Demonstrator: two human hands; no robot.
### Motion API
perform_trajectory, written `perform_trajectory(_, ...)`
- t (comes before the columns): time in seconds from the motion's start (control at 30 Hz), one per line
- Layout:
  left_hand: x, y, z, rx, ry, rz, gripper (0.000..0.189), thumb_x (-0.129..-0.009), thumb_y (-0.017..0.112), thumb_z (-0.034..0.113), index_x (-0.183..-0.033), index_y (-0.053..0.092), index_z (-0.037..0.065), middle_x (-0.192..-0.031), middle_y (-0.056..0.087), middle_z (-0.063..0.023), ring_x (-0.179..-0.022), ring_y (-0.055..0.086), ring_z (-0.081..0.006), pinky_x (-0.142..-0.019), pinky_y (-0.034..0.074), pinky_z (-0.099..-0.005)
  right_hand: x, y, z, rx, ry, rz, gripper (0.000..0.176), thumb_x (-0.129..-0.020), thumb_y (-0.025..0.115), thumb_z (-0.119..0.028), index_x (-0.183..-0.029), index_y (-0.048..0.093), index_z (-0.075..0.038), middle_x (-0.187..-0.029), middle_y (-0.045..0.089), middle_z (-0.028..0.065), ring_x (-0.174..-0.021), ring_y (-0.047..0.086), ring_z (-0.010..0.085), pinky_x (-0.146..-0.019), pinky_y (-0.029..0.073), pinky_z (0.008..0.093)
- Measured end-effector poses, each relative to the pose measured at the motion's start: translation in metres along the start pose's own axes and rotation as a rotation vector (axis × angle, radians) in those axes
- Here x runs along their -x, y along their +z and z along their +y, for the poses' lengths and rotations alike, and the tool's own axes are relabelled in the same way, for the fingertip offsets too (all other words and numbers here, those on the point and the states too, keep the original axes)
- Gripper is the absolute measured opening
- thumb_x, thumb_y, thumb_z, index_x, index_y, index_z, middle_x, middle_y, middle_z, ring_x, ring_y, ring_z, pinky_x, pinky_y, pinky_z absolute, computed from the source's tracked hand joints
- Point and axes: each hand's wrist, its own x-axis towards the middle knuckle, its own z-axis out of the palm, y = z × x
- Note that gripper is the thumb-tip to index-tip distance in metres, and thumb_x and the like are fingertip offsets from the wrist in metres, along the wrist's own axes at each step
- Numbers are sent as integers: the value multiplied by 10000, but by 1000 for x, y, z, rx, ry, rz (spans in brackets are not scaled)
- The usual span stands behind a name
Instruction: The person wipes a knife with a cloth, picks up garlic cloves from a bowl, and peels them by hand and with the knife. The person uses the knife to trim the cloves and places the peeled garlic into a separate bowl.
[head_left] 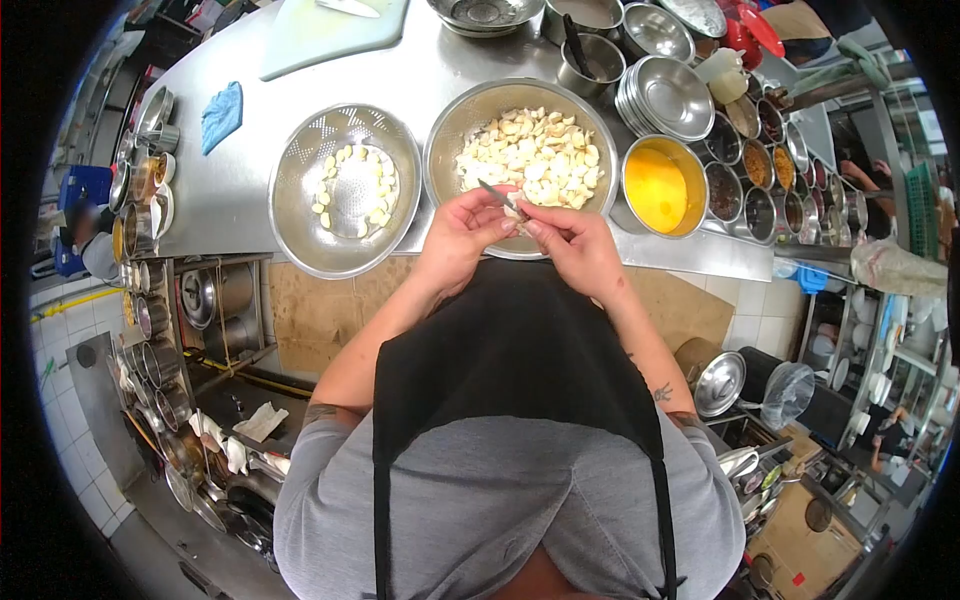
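Note:
Over the front rim of a large metal bowl (437, 150) full of pale garlic cloves (540, 150), my two hands meet. A small knife (497, 194) points up and left between them. My left hand (465, 232) is closed around a garlic clove, its fingertips near the blade. My right hand (570, 240) is pinched at the same clove; the knife's handle is hidden by the fingers, so which hand bears it is unclear. Left of this bowl, a perforated metal colander (295, 215) holds several peeled cloves (380, 190) spread in a ring.
A pot of yellow liquid (657, 185) stands close on the right, with stacked metal bowls (675, 97) behind it. A blue cloth (221, 117) and a cutting board (325, 40) with a knife lie at the back left. Many seasoning containers line the right.

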Motion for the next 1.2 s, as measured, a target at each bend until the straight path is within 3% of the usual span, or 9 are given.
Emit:
perform_trajectory(0.1, 0, -2, -1, 0, -16, -24, 394, -887, 596, -51, -1269, 514, 3, -1172, 619, -89, -1042, 609, -157, -890, 513, -290, -2, 0, 3, -116, 37, 13, 284, -934, 612, -86, -1212, 641, -36, -773, 600, -31, -628, 451, 30, -549, 382, 192)
perform_trajectory(0.17, -1, -1, -3, 32, 5, -14, 402, -890, 593, -46, -1279, 511, 15, -1194, 605, -86, -1055, 601, -157, -881, 517, -292, -2, 0, 3, -163, 82, 21, 275, -938, 611, -97, -1204, 645, -36, -759, 596, -28, -610, 446, 34, -526, 368, 193)
perform_trajectory(0.27, -1, 1, -2, 51, 5, -34, 405, -896, 588, -37, -1288, 506, 26, -1218, 587, -88, -1069, 591, -159, -865, 525, -300, -3, -4, -2, -191, 166, 9, 280, -940, 603, -87, -1214, 641, -42, -843, 657, -2, -657, 488, 42, -605, 443, 198)
perform_trajectory(0.37, 1, 3, 4, 98, -24, -76, 401, -899, 586, -33, -1288, 504, 23, -1222, 578, -92, -1067, 592, -165, -845, 534, -308, -3, -4, -3, -199, 158, 20, 276, -938, 605, -89, -1207, 644, -39, -806, 632, -19, -659, 494, 45, -600, 439, 201)
perform_trajectory(0.47, 0, 2, 2, 88, -27, -70, 394, -895, 597, -26, -1277, 509, 15, -1195, 590, -97, -1046, 606, -177, -828, 541, -311, -3, -2, 8, -92, 34, 23, 276, -950, 596, -114, -1211, 640, -35, -728, 571, -34, -608, 454, 38, -518, 367, 193)
perform_trajectory(0.57, -1, 1, 0, 29, -29, -24, 381, -889, 614, -16, -1258, 520, 7, -1154, 609, -105, -1008, 629, -186, -811, 547, -311, -2, -3, -2, -132, 132, 11, 275, -939, 603, -91, -1205, 646, -38, -804, 634, -20, -659, 492, 43, -598, 436, 198)
perform_trajectory(0.77, 0, 0, 0, -6, -49, 16, 356, -867, 654, -13, -1207, 546, -5, -1081, 640, -106, -942, 657, -184, -794, 550, -299, -7, -14, 2, -113, 173, 140, 305, -946, 587, -83, -1248, 619, -48, -786, 610, -26, -658, 481, 37, -600, 427, 196)
perform_trajectory(0.97, -2, 5, 4, 35, -11, 101, 281, -828, 688, -46, -1079, 569, -6, -1015, 648, -102, -871, 669, -183, -777, 554, -298, 5, -1, -13, -261, 131, -12, 380, -958, 559, -79, -1338, 545, -72, -762, 553, -47, -654, 465, 35, -603, 417, 191)
perform_trajectory(1.2, -2, 2, 0, -15, -1, 10, 251, -845, 664, -47, -1068, 560, 4, -967, 648, -84, -856, 644, -135, -748, 545, -265, 2, -2, -1, -91, 126, -42, 338, -958, 567, -94, -1293, 582, -50, -763, 552, -44, -665, 457, 36, -608, 414, 197)
